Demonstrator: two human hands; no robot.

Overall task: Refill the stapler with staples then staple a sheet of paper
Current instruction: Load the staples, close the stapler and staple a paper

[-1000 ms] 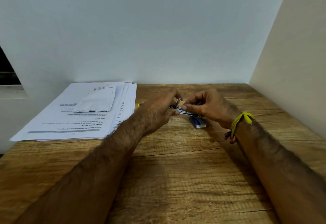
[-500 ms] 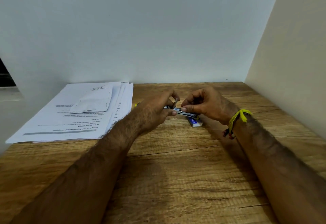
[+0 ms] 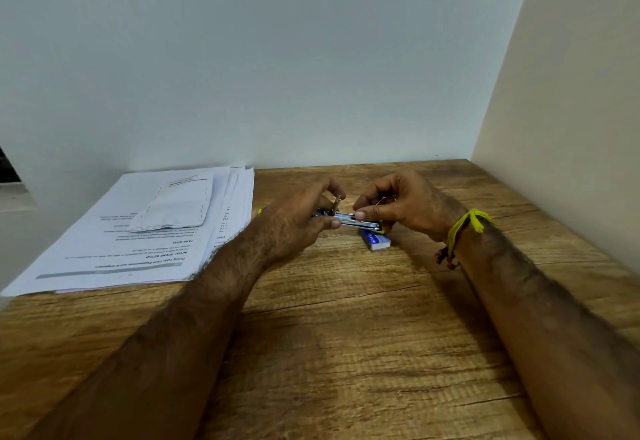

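stapler (image 3: 349, 220) pinched between left hand (image 3: 294, 221) and right hand (image 3: 398, 206), both grips clamped on it

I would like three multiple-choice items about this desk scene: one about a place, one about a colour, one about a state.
1. Where does the stack of printed papers lie?
A. left part of the wooden table, by the back wall
B. right part of the table
C. under the hands

2. What colour is the thread band on the right wrist?
A. green
B. yellow
C. white

3. What is the state of the stapler?
A. lying untouched on the table
B. resting on the papers
C. held by both hands

Key: 1 A, the papers lie left of the left hand. 2 B, the band is plainly yellow. 3 C, the fingers of the left hand and right hand curl round it above the small blue staple box.
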